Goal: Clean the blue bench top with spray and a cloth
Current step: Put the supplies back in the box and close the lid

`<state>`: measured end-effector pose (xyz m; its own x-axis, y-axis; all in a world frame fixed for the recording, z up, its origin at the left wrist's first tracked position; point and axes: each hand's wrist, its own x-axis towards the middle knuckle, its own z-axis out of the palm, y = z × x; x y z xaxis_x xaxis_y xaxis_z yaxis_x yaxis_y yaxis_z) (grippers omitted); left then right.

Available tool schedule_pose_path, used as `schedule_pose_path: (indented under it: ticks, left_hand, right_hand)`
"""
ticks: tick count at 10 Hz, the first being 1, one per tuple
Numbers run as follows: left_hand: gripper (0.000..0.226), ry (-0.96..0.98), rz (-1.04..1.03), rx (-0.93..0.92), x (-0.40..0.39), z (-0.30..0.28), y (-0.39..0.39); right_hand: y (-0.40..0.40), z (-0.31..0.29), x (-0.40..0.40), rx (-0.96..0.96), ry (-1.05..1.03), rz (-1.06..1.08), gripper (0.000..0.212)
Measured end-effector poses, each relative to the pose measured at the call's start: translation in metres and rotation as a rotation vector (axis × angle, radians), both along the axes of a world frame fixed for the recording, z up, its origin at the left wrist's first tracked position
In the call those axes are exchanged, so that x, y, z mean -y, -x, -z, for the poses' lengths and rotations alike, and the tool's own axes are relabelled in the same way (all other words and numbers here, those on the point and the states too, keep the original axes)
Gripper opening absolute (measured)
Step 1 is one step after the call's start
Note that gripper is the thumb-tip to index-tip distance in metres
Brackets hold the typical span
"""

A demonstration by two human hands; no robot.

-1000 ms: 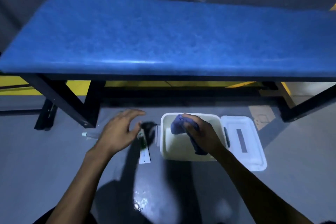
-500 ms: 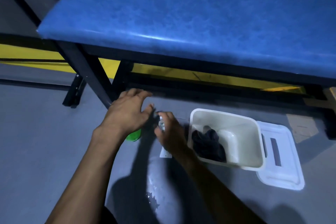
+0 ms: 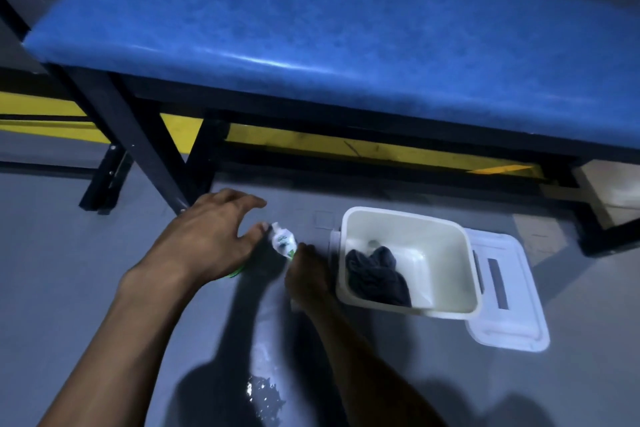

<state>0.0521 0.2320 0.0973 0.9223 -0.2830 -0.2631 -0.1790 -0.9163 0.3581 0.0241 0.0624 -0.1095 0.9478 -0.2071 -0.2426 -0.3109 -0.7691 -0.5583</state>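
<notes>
Blue counter (image 3: pixel 346 35), spray bottle (image 3: pixel 283 242), dark cloth (image 3: pixel 375 277).
Padded and glossy; small, white-labelled, held low between both hands; crumpled inside white tub (image 3: pixel 446 239) on floor.

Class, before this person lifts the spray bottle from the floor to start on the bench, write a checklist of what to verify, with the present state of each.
1. Spray bottle within reach, on the floor between both hands: ok.
2. Firm hold on the bottle: cannot tell; right hand touches its lower end, left hand spreads beside its nozzle.
3. Cloth at hand, lying in the white tub: ok.
4. Cloth in a hand for wiping: not ok.
5. Blue bench top free of objects in the visible part: ok.
</notes>
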Motion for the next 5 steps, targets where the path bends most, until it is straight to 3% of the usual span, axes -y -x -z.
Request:
schedule_pose_path:
  ticks: [1, 2, 3, 4, 5]
  left_hand:
    - [0.052, -0.024, -0.026, -0.006, -0.002, 0.003, -0.006]
    - [0.052, -0.038, -0.011, -0.025, 0.0, 0.006, -0.007]
    - [0.053, -0.039, 0.022, -0.046, 0.007, 0.006, -0.006]
    - [0.053, -0.038, 0.029, -0.044, 0.011, 0.005, -0.005]
    - [0.05, -0.028, -0.014, -0.031, 0.008, 0.0, -0.006]
  right_hand:
    - [0.021, -0.074, 0.028, 0.173, -0.046, -0.104, 0.031]
    - [0.026, -0.108, 0.074, 0.297, -0.109, -0.113, 0.034]
    - [0.018, -0.134, 0.159, 0.26, 0.108, -0.117, 0.024]
    - [0.002, -0.111, 0.197, -0.007, 0.357, -0.164, 0.028]
    - [0.001, -0.072, 0.217, -0.296, 0.495, -0.342, 0.044]
